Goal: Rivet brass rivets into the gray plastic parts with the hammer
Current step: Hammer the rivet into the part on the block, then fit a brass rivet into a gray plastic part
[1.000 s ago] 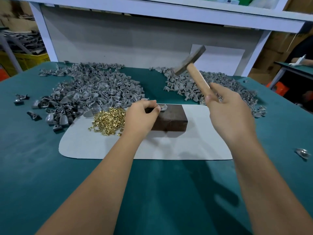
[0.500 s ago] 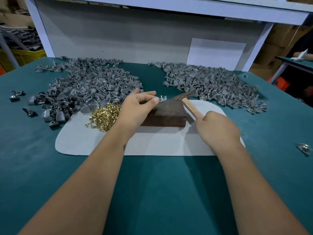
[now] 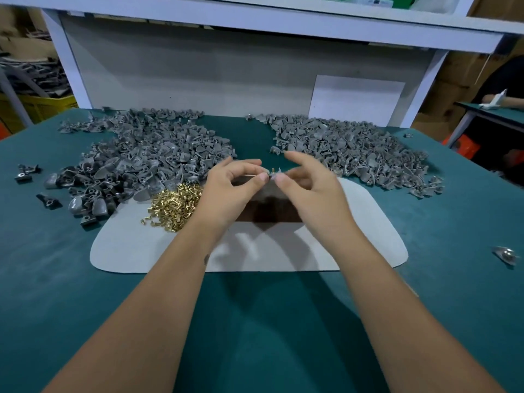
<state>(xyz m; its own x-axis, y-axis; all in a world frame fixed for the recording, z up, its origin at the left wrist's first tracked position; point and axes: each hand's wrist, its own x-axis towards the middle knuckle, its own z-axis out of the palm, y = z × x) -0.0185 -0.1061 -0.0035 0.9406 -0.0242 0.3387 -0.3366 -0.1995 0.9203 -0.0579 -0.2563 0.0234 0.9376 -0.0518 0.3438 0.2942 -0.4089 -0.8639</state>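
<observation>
My left hand (image 3: 226,191) and my right hand (image 3: 309,191) meet above the dark wooden block (image 3: 269,211). Between their fingertips they pinch one small gray plastic part (image 3: 274,175) with a brass rivet standing up out of it. A heap of loose brass rivets (image 3: 173,207) lies on the white mat (image 3: 368,222) just left of my left wrist. Large piles of gray plastic parts spread at the back left (image 3: 141,160) and back right (image 3: 354,154). The hammer is hidden; I cannot see it.
The green table (image 3: 255,321) stretches toward me in front of the mat. A few stray dark parts (image 3: 27,171) lie at the far left, and a single metal piece (image 3: 506,254) sits at the right edge. A white frame and back panel close off the rear.
The hammer swung down to the block and is now out of sight. My right hand has let it go and joined my left hand on the small part, lifted slightly off the block.
</observation>
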